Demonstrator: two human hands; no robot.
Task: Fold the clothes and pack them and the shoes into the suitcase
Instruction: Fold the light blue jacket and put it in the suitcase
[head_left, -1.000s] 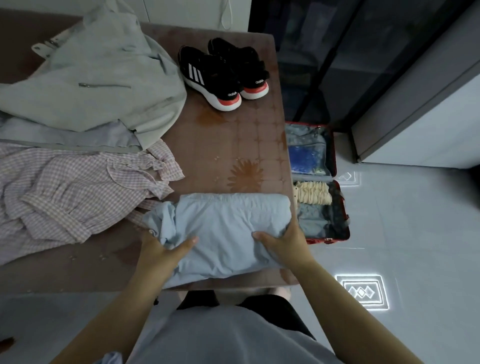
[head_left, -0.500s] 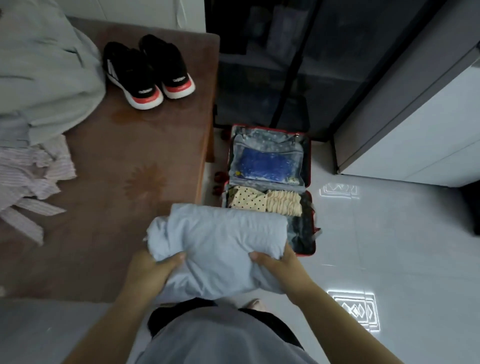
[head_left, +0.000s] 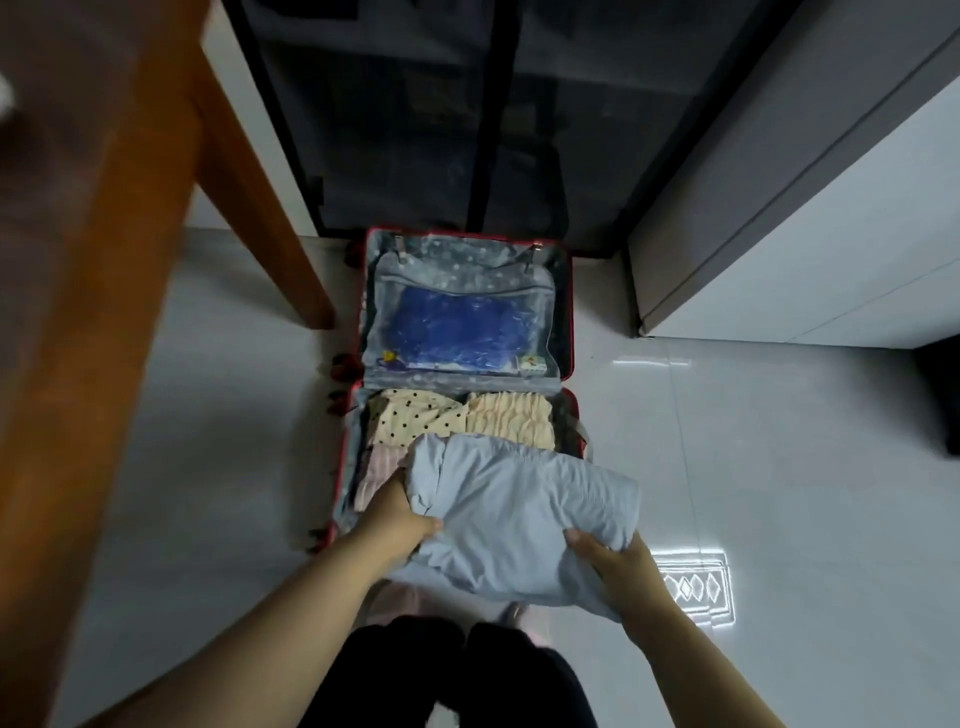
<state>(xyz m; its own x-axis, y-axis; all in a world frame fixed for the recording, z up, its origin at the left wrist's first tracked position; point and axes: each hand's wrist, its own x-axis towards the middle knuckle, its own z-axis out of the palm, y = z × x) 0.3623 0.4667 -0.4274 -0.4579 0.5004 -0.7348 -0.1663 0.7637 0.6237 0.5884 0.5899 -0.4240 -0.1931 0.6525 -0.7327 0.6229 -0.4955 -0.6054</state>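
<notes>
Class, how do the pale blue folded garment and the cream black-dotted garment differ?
The pale blue folded garment is plain, the cream black-dotted garment spotted. Left hand and right hand hold the blue one; the dotted one lies packed in the red suitcase. Both are cloth.

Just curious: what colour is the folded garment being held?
The folded garment is plain light blue; head view.

Folded light-blue garment (head_left: 524, 514), held by left grip (head_left: 400, 519) and right grip (head_left: 618, 566), hangs over open red suitcase (head_left: 570, 312) whose near half holds polka-dot garment (head_left: 410, 421) beside ruffled cream garment (head_left: 509, 421).
</notes>
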